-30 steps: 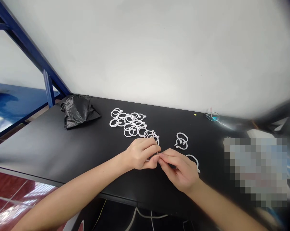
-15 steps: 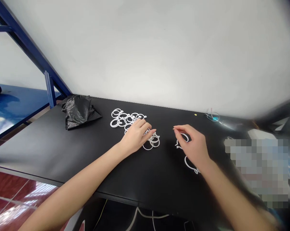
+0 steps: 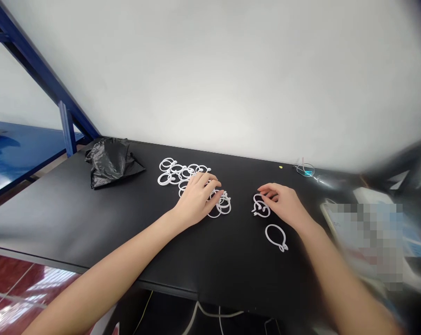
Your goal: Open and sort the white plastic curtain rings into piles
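My left hand rests over a pile of thin white plastic rings with small tabs, its fingers curved and parted. The hand hides part of the pile, and no ring is visibly lifted in it. Farther right, my right hand hovers at a small overlapping group of white rings. Its thumb and forefinger are slightly apart beside the upper ring, with a thumb tip touching or very near it. Below that hand, a single white ring lies flat on the black table.
A crumpled black plastic bag sits at the back left. Near the wall lies a thin looped item with a blue part. A blurred, pixelated package occupies the right side. Blue metal framing rises at the left; cables hang below the table.
My right hand has lowered slightly to the right from a pinch, and its thumb and forefinger have parted. The lone ring below it is now uncovered. My left hand has barely moved.
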The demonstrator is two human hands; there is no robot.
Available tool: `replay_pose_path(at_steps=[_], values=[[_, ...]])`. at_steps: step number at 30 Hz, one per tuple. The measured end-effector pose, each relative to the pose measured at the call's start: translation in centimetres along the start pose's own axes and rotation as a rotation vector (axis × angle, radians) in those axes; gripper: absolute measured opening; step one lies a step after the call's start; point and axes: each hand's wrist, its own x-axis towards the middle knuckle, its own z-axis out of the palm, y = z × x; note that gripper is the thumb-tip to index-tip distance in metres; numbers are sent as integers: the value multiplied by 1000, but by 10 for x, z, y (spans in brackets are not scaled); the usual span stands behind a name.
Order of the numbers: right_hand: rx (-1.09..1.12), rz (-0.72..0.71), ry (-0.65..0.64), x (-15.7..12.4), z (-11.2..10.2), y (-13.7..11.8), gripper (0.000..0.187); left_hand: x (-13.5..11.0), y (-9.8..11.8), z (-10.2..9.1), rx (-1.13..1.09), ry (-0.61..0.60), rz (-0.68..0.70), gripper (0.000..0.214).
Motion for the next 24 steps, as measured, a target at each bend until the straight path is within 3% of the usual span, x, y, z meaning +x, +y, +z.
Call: replay_pose_path(at_steps=[5, 9, 12, 17, 20, 24], values=[[210, 31, 234, 0, 4, -6, 11, -2, 12, -1, -81, 64, 116, 19], [566, 37, 393, -10, 20, -32, 19, -3, 22, 0, -141, 94, 195, 42], [706, 7, 287, -25, 37, -59, 17, -5, 29, 1, -174, 57, 255, 56], [720, -128, 147, -45, 52, -78, 4, -6, 33, 1, -219, -34, 265, 51], [658, -185, 211, -48, 50, -75, 9, -6, 30, -1, -242, -52, 199, 54], [544, -381, 254, -49, 47, -72, 27, -7, 27, -1, -225, -53, 165, 55]])
